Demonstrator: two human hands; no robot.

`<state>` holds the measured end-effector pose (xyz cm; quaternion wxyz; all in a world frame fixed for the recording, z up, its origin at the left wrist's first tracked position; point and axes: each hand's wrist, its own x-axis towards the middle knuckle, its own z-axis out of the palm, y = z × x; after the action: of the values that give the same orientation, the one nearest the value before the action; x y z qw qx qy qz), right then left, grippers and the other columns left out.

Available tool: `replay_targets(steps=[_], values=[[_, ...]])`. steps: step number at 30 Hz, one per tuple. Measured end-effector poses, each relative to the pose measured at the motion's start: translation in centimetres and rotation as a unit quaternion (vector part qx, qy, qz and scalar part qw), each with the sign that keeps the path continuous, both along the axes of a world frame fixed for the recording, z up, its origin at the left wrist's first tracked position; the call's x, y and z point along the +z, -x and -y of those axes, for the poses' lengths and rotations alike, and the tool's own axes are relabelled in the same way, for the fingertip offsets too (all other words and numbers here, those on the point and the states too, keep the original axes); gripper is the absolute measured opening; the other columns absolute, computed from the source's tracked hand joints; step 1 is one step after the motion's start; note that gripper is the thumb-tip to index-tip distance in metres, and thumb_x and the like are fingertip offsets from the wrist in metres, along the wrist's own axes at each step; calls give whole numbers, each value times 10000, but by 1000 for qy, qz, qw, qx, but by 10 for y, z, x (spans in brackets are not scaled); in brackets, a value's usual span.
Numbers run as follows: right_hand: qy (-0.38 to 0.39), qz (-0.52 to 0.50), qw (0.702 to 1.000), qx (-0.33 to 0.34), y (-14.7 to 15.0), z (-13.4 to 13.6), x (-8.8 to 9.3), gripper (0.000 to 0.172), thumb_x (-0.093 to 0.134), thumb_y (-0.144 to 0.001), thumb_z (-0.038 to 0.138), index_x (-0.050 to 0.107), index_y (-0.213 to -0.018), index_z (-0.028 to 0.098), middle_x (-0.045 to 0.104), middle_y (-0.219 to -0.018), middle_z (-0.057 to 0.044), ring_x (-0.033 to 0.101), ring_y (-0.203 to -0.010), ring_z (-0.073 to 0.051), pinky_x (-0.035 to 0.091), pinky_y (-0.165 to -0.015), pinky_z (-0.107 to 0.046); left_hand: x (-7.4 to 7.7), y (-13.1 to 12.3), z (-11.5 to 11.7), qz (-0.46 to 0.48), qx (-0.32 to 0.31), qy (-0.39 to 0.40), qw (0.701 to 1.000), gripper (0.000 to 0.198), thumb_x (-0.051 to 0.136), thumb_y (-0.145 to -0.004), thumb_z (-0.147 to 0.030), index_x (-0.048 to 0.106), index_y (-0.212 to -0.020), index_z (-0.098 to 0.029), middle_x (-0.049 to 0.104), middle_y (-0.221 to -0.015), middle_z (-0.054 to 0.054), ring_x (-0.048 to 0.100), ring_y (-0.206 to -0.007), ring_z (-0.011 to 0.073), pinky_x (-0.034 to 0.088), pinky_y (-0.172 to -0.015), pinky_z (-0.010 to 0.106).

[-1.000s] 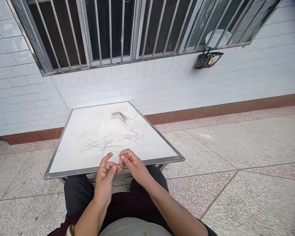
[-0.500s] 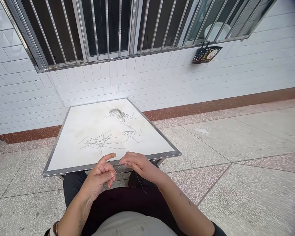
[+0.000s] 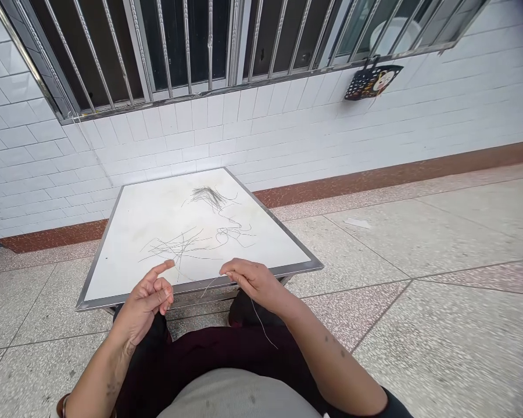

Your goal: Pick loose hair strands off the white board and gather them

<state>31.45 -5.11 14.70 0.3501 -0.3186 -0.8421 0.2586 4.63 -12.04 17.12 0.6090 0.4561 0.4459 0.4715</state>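
Right grip [image 3: 256,283] pinches a thin strand [image 3: 264,330] by the near edge of the bench [image 3: 126,220]. Left grip [image 3: 143,305]: thumb against curled fingers; can't tell if holding anything. Open room between. Loose strands [image 3: 181,247] beyond both.

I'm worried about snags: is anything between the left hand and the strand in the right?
Nothing visible: an open gap lies between the left hand and the strand in the right hand. The table edge shows behind that gap, apparently not in the way.
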Motion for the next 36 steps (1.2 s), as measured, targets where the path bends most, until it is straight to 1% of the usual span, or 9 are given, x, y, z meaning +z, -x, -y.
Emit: replay_targets(steps=[3, 7, 10, 14, 19, 27, 30, 32, 36], values=[[20, -4, 1000, -19, 3, 6, 5, 221, 425, -960, 257, 645, -981, 237, 667, -873, -31, 593, -717, -151, 463, -685, -268, 4, -1, -3, -84, 40, -61, 994, 567, 605, -861, -369, 438, -1386, -235, 573, -768, -14, 497, -618, 101, 418, -665, 261], [15, -18, 1000, -20, 15, 14, 10, 223, 423, -963, 266, 643, -973, 232, 675, -866, -33, 610, -745, -156, 473, -724, -273, 8, -23, -4, -163, -1, -100, 981, 555, 529, -902, -410, 406, -1413, -234, 629, -881, 38, 547, -794, 154, 435, -789, 309], [9, -27, 999, -15, 19, 15, 10, 220, 423, -962, 259, 639, -991, 231, 681, -884, -40, 614, -759, -159, 481, -742, -280, 8, -41, -4, -167, -44, -85, 981, 564, 491, -916, -430, 388, -1431, -224, 616, -798, 29, 527, -698, 144, 437, -720, 297], [-1, -21, 1000, 4, 16, 14, 6, 235, 410, -968, 250, 640, -1012, 230, 687, -900, -45, 612, -755, -158, 482, -735, -284, 5, -47, -5, -154, -57, -86, 983, 529, 501, -913, -412, 445, -1403, -221, 436, -605, -43, 423, -590, 119, 358, -608, 250], [-31, 7, 999, 29, 12, 11, 0, 271, 380, -973, 234, 645, -1032, 233, 689, -901, -42, 604, -735, -153, 475, -716, -277, 6, -41, -3, -149, -89, -63, 983, 538, 504, -906, -415, 438, -1417, -261, 267, -639, -57, 273, -572, 111, 254, -570, 242], [-43, 15, 998, 35, 16, 8, -8, 287, 369, -954, 200, 648, -1014, 230, 678, -859, -41, 599, -732, -158, 466, -670, -269, 3, -28, 6, -208, -94, -49, 972, 523, 453, -929, -434, 423, -1429, -285, 230, -671, -48, 227, -600, 119, 216, -571, 239], [-28, 4, 999, -29, 11, 1, -12, 282, 366, -948, 193, 636, -1020, 231, 683, -895, -45, 610, -735, -165, 478, -675, -288, 3, -11, 5, -223, -49, -50, 972, 534, 462, -921, -444, 431, -1425, -272, 270, -648, -49, 263, -589, 119, 248, -572, 238], [-12, -12, 997, -79, 8, -2, -12, 267, 381, -943, 202, 637, -1014, 240, 689, -917, -41, 626, -762, -174, 492, -703, -302, 7, -2, 4, -248, 26, -69, 966, 549, 455, -922, -439, 411, -1437, -254, 332, -626, -48, 326, -588, 126, 302, -598, 243], [-4, -25, 998, -59, 13, 2, -7, 246, 408, -942, 212, 638, -1024, 247, 696, -947, -39, 643, -826, -182, 501, -747, -310, 18, -8, 4, -342, 130, -131, 921, 541, 453, -920, -396, 387, -1446, -289, 542, -716, -17, 508, -705, 165, 404, -721, 281]])
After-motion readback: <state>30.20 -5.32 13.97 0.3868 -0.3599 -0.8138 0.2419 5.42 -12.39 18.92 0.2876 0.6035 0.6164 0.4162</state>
